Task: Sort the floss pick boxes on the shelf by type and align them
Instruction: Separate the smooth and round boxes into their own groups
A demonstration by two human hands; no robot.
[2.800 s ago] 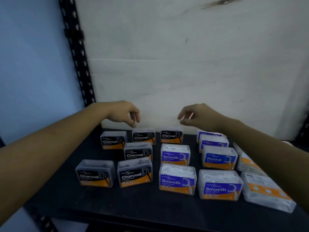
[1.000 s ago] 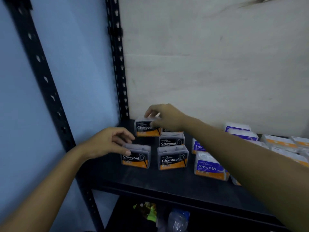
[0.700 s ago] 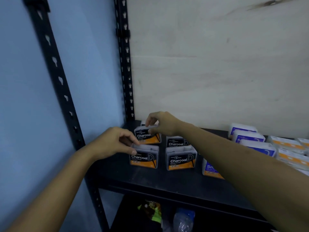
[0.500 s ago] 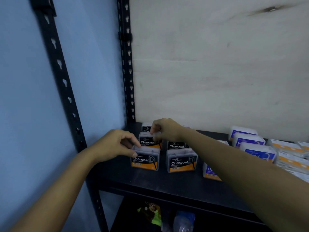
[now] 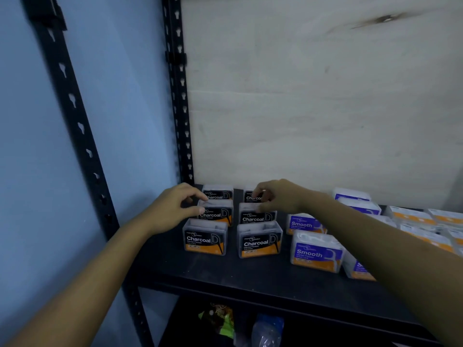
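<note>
Left hand (image 5: 172,209) pinches the top-left corner of the middle-left Charcoal box (image 5: 217,214); right hand (image 5: 281,196) pinches the middle-right Charcoal box (image 5: 258,217) beside it on the black shelf (image 5: 200,271).

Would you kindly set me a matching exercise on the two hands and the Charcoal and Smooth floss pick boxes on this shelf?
Things:
1. left hand
2. right hand
3. front Smooth box
4. front-left Charcoal box

Places, colours or states:
A. purple label
B. pinching the middle-left Charcoal box
C. black label, front row, no hand on it
D. pinching the top of the middle-right Charcoal box

Pairs: 1-B; 2-D; 3-A; 4-C
</note>
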